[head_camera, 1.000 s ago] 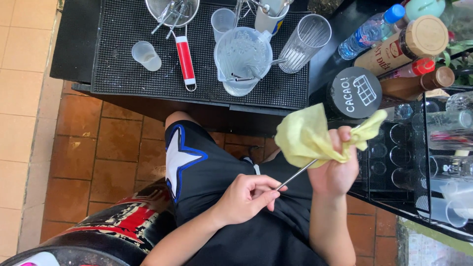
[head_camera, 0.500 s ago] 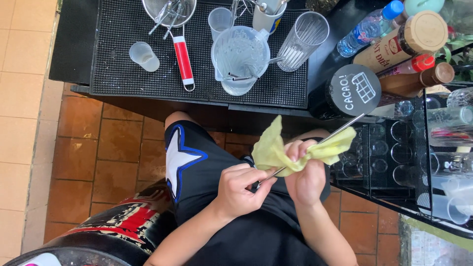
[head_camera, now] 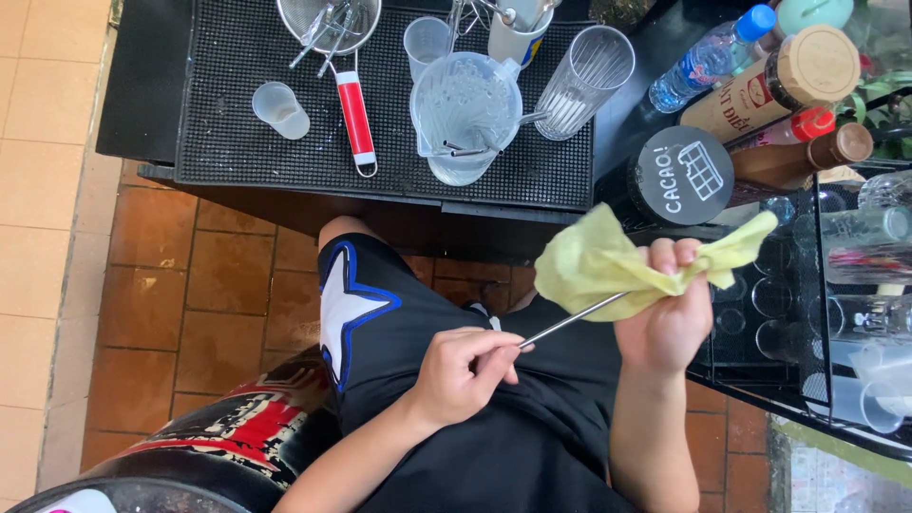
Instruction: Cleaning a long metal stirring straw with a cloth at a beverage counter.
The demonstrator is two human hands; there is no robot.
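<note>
Yellow cloth [head_camera: 608,266] is bunched in the right hand [head_camera: 670,318], which is clenched around it above the person's lap, near the edge of the black table [head_camera: 142,85]. A thin metal rod [head_camera: 570,323] runs from inside the cloth down to the left hand [head_camera: 461,375], whose fingers pinch its lower end. On the table's rubber mat [head_camera: 237,123] stand a clear pitcher [head_camera: 465,114], a ribbed glass [head_camera: 584,81] and a red-handled strainer [head_camera: 342,57].

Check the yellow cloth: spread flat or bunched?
Bunched: the yellow cloth is gripped in the right hand, wrapped around the thin metal rod.
</note>
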